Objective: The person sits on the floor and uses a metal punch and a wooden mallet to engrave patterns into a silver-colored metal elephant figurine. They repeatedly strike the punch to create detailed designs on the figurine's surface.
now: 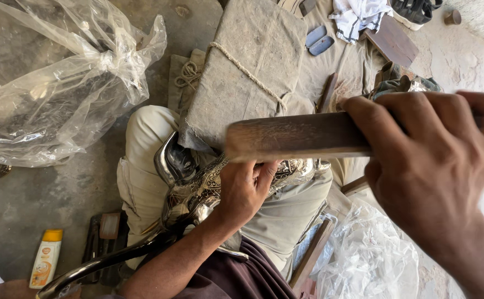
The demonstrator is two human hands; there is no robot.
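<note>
My right hand (435, 171) is raised close to the camera and grips a flat brown wooden bar (297, 135) held level above my lap. Under the bar's left end, my left hand (245, 188) is closed on a shiny embossed silver metal piece (195, 182) that lies across my knees. What the fingers pinch against the metal is hidden by the bar. A dark curved rod (103, 263) runs from the metal piece toward the lower left. A grey padded block (247, 72) tied with rope stands just beyond my knees.
A large crumpled clear plastic bag (59, 83) lies at the upper left, another plastic sheet (369, 254) at the lower right. A yellow and white tube (45, 257) lies on the grey floor. Wooden sticks, cloth and small tools are scattered at the top right.
</note>
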